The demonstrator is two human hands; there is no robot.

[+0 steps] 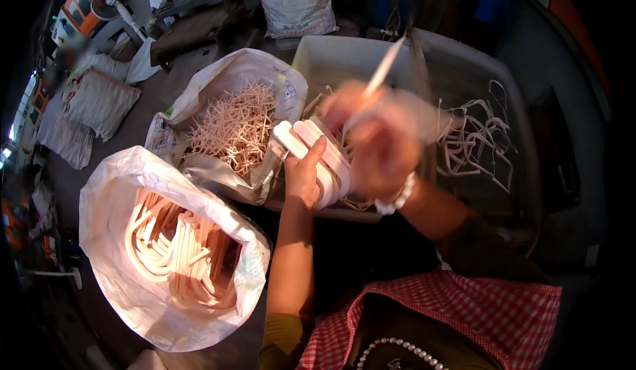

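— So, where do things stand for you right now?

— Your left hand [303, 171] has its fingers wrapped around a stack of pale pink, curved plastic strips [317, 153], thumb pressed along the near side, so the stack sits upright between thumb and fingertips. Your right hand [379, 146] is just beyond those fingertips, blurred with motion; it seems to pinch a thin white plastic stick [384, 70] that points up and away, though I cannot tell how tightly the fingers close on it.

— And the step in hand?

— I'd judge you are working the stack with the stick, trimming or freeing a piece. Next you would need to hold the stack steady while the stick end meets its top edge.

— What lies around?

— Left of your thumb, a white sack of thin pink sticks [235, 125]; nearer you, a white sack of long pale curved strips [179, 251]; past your right fingers, a grey plastic tub [344, 55] holding looped white pieces [477, 145].
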